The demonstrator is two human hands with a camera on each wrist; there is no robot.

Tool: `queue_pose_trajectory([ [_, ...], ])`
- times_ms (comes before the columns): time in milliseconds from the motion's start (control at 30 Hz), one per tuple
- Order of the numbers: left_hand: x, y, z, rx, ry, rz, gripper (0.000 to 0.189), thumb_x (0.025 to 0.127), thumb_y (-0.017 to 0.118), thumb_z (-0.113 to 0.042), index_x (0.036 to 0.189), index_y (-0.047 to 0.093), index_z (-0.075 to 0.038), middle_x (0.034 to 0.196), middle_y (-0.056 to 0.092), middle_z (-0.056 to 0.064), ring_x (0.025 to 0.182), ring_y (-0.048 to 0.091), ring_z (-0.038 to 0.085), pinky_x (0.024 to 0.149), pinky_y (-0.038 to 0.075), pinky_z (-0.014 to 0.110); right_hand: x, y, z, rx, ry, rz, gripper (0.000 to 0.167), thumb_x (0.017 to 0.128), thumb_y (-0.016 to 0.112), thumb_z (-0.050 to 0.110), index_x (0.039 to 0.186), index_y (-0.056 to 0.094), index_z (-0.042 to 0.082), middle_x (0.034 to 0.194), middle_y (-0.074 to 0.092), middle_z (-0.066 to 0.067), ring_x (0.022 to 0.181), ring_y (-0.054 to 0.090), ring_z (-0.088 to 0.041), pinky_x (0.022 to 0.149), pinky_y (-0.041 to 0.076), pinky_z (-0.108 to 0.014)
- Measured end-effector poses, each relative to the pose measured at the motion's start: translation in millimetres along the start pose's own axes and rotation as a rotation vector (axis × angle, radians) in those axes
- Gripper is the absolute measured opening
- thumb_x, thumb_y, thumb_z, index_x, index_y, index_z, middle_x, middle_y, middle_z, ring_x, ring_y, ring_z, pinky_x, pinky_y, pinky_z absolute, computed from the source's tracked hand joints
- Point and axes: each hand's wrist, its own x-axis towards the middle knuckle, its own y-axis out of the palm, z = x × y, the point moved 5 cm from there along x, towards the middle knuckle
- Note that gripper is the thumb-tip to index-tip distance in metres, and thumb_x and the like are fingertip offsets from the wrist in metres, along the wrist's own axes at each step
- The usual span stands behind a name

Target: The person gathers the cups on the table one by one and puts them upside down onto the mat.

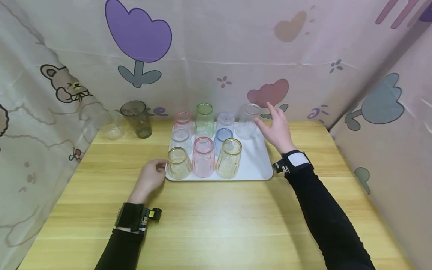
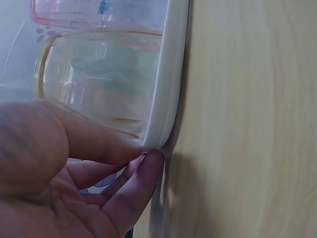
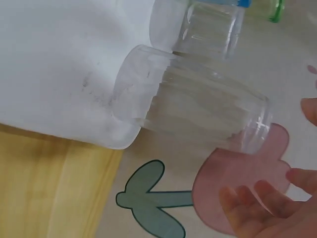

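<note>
At the front left corner of a white tray, my left hand pinches the rim between thumb and fingers. Right beside that thumb stands a yellow-rimmed glass. My right hand is at the tray's back right, fingers spread and relaxed, holding nothing. A tall clear glass stands there on the tray, and in the right wrist view a gap shows between it and the fingertips. Several upside-down glasses fill the tray's left and middle, among them a pink one, a green one and another yellow one.
Left of the tray, a dark grey glass and a clear glass stand on the wooden table. A printed curtain hangs close behind the tray, with more curtain along both sides.
</note>
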Motion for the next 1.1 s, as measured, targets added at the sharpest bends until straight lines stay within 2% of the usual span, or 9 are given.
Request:
queue_pose_trajectory([
  [100,-0.6,-2.3,-0.9,0.012,0.004,0.007,0.048,0.094,0.045,0.000,0.140,0.056,0.008,0.131,0.066,0.027,0.123,0.063,0.042,0.108,0.050,0.055,-13.0,-4,-4,0.014,0.018,-0.005,0.073,0.099,0.064,0.035,0.161,0.034,0.008,0.153,0.043,-0.027,0.131,0.050,-0.044,0.105,0.046,-0.060],
  [200,-1.2,-3.2,-1.3,0.022,0.003,0.018,0.048,0.095,0.045,0.000,0.140,0.055,0.008,0.131,0.066,0.027,0.123,0.062,0.042,0.108,0.050,0.054,-25.8,-5,-11,0.013,0.046,0.008,0.069,0.099,0.064,0.031,0.158,0.038,0.005,0.145,0.048,-0.026,0.121,0.056,-0.043,0.096,0.050,-0.056],
  [400,-0.7,-3.6,-0.6,0.021,-0.001,0.030,0.047,0.095,0.044,-0.001,0.140,0.056,0.007,0.131,0.066,0.027,0.123,0.062,0.041,0.108,0.050,0.055,-52.0,1,-27,-0.032,0.106,0.104,0.066,0.101,0.061,0.029,0.157,0.038,0.003,0.142,0.050,-0.028,0.113,0.060,-0.043,0.089,0.055,-0.053],
  [600,1.5,-8.1,0.3,0.001,0.004,-0.008,0.046,0.098,0.050,-0.008,0.140,0.055,0.008,0.132,0.064,0.028,0.124,0.062,0.042,0.108,0.051,0.054,-72.0,15,-43,-0.083,0.135,0.194,0.060,0.101,0.061,0.024,0.152,0.044,-0.003,0.134,0.054,-0.029,0.103,0.066,-0.038,0.085,0.058,-0.050],
  [733,2.4,-15.8,-1.0,-0.057,0.022,-0.082,0.049,0.098,0.055,-0.012,0.143,0.052,0.008,0.136,0.062,0.029,0.124,0.062,0.042,0.107,0.052,0.053,-82.4,24,-50,-0.123,0.132,0.265,0.057,0.098,0.064,0.020,0.146,0.050,-0.008,0.128,0.058,-0.031,0.106,0.063,-0.041,0.092,0.056,-0.055],
  [933,7.3,-30.1,-4.6,-0.174,0.058,-0.278,0.052,0.098,0.061,-0.013,0.146,0.050,0.003,0.141,0.055,0.025,0.127,0.057,0.040,0.107,0.052,0.053,-92.8,31,-58,-0.149,0.137,0.321,0.057,0.094,0.069,0.012,0.142,0.052,-0.012,0.118,0.063,-0.030,0.106,0.062,-0.040,0.096,0.054,-0.056],
  [1100,15.7,-46.7,-6.7,-0.233,0.119,-0.465,0.056,0.095,0.065,-0.011,0.146,0.046,0.003,0.140,0.047,0.024,0.124,0.053,0.035,0.098,0.049,0.035,-95.8,33,-61,-0.167,0.154,0.328,0.056,0.092,0.066,0.003,0.143,0.050,-0.012,0.117,0.065,-0.029,0.104,0.062,-0.038,0.093,0.056,-0.054],
])
